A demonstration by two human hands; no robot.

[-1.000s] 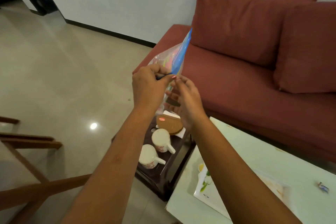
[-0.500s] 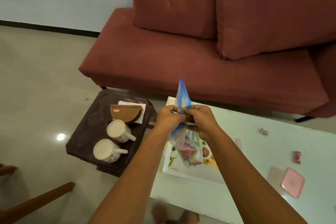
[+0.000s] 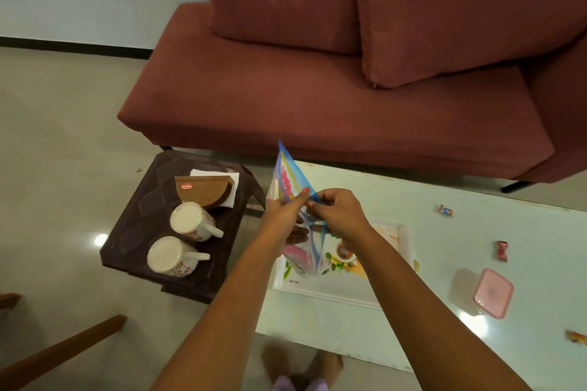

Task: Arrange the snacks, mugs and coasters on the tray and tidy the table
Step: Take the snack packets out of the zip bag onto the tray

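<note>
A clear zip-top snack bag (image 3: 293, 219) with a blue seal strip is hanging above the printed white tray (image 3: 346, 287) on the pale bench (image 3: 444, 251). The left hand (image 3: 284, 216) and right hand (image 3: 338, 211) are both pinching its mouth, fingers closed on the plastic. Working the seal evenly and supporting the bag from beneath would likely avoid spills. Two floral mugs (image 3: 182, 240) are waiting on the dark side stool (image 3: 139, 225).
</note>
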